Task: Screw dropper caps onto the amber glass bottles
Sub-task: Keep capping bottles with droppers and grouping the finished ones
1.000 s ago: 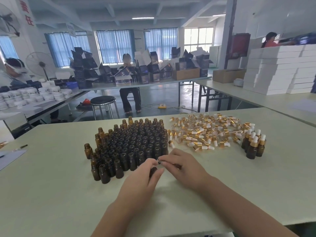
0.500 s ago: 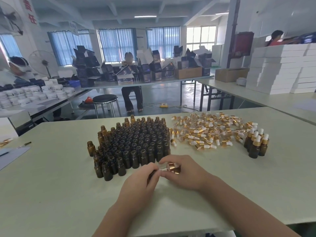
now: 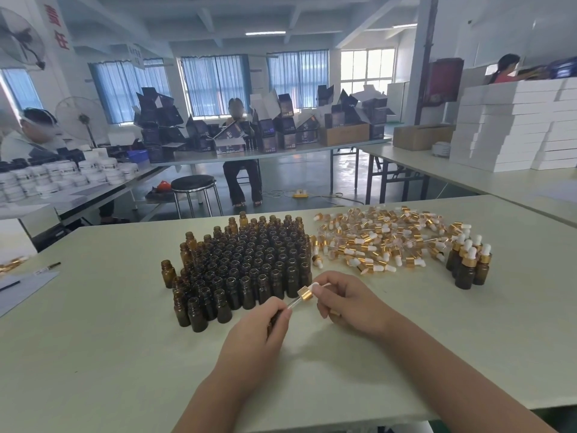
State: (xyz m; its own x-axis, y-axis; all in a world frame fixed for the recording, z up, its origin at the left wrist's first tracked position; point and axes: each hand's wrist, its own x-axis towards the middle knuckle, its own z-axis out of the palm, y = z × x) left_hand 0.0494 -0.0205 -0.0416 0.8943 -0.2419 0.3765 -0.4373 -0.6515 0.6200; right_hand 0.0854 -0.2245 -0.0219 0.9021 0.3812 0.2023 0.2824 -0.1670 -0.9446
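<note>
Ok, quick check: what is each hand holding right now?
Left hand: grips an amber bottle, mostly hidden by its fingers.
Right hand: pinches a dropper cap at its bulb end.

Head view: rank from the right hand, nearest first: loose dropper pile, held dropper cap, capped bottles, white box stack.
1. Held dropper cap: pinched by the right hand.
2. Loose dropper pile: just beyond the hand.
3. Capped bottles: far right.
4. White box stack: next table.

About a hundred open amber bottles (image 3: 249,260), dozens of loose dropper caps (image 3: 374,242).
</note>
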